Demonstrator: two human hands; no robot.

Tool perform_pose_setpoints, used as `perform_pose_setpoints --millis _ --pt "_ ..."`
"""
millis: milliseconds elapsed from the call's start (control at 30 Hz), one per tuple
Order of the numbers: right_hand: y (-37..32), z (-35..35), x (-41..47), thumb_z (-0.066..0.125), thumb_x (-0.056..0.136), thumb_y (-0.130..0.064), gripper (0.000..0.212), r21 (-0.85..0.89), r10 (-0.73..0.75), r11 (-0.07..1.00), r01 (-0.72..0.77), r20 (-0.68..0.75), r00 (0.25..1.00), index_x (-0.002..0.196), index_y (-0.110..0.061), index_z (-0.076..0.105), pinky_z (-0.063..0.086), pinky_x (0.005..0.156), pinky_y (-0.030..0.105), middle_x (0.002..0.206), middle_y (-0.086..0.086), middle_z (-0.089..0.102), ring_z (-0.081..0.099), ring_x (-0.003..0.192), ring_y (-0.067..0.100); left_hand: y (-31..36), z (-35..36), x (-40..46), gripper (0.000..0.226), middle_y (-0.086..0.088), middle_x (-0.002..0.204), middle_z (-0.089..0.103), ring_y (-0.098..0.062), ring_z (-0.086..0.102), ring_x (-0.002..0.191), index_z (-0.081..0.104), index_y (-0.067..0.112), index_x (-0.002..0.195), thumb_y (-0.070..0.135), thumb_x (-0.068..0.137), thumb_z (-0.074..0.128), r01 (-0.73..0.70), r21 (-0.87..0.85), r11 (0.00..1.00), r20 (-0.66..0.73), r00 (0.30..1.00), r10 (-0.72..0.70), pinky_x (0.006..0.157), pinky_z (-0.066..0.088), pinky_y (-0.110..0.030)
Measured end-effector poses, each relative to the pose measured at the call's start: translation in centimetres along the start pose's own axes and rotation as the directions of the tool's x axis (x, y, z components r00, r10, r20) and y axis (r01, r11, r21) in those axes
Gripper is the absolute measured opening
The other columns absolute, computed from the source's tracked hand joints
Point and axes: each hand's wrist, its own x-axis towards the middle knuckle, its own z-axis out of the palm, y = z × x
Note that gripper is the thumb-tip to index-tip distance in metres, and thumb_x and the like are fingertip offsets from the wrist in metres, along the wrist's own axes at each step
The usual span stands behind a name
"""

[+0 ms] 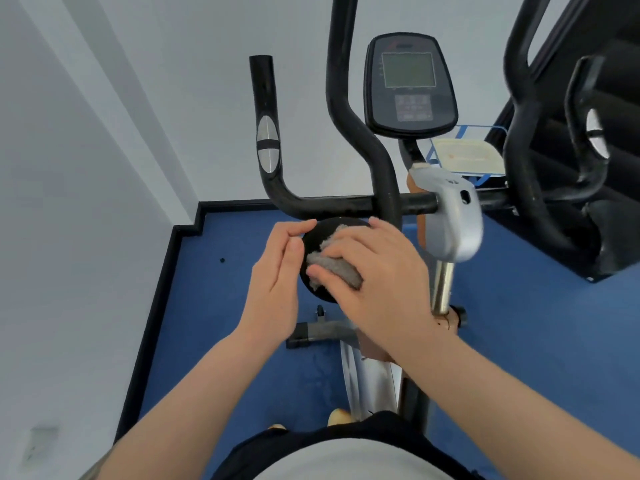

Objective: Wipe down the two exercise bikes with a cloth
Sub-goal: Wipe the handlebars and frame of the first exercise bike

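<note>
Two hands meet at the bike (381, 188): the right hand (377, 271) presses a soft, light, bunchy cloth (332, 265) flat on a black disc (311, 237) at 6 o'clock below the console (410, 81), fingers spread wide, while the left hand (277, 278), open and empty, steadies the disc's 9 o'clock edge
</note>
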Motion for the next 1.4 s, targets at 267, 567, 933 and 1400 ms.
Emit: perform_pose_setpoints --millis 267,567,933,1400 --pt "0.7 -0.2 0.5 0.072 0.087 -0.027 0.016 -0.002 -0.072 0.997 0.072 -0.011 0.997 0.088 -0.011 0.074 0.049 0.073 0.037 0.093 0.001 0.070 0.065 0.078 0.021 0.1 0.0 0.1 0.028 0.011 0.099 0.067 -0.014 0.062 0.094 0.057 0.025 0.118 0.030 0.103 0.034 -0.003 0.029 1.000 0.001 1.000 0.003 0.083 0.051 -0.029" --pt "-0.1 0.3 0.9 0.069 0.087 -0.012 0.008 -0.078 -0.044 0.996 0.036 -0.105 0.993 0.090 -0.007 0.074 0.047 0.058 0.038 0.092 0.009 0.069 0.063 0.072 0.024 0.2 0.1 0.2 0.026 0.007 0.096 0.065 -0.018 0.060 0.090 0.059 0.025 0.113 0.028 0.104 0.034 -0.024 0.050 0.998 -0.018 1.000 0.025 0.081 0.049 -0.030" --pt "-2.6 1.0 0.7 0.067 0.084 -0.007 0.007 -0.142 0.112 0.983 -0.116 -0.037 0.993 0.090 -0.010 0.070 0.041 0.053 0.031 0.086 0.006 0.061 0.052 0.061 0.019 0.8 0.4 0.2 0.024 0.010 0.077 0.060 -0.009 0.053 0.070 0.059 0.022 0.104 0.022 0.102 0.036 -0.010 0.086 0.996 -0.056 0.998 0.015 0.064 0.044 -0.020" --pt "4.7 0.1 1.6 0.065 0.090 -0.015 0.015 0.331 0.578 0.801 -0.499 -0.211 0.788 0.105 -0.013 0.067 0.038 0.093 0.013 0.113 0.002 0.051 0.048 0.106 0.003 4.4 2.9 6.2 0.013 0.015 0.084 0.062 -0.006 0.056 0.075 0.061 0.034 0.090 0.034 0.097 0.049 0.001 0.651 0.759 0.089 0.993 -0.078 0.067 0.047 -0.031"
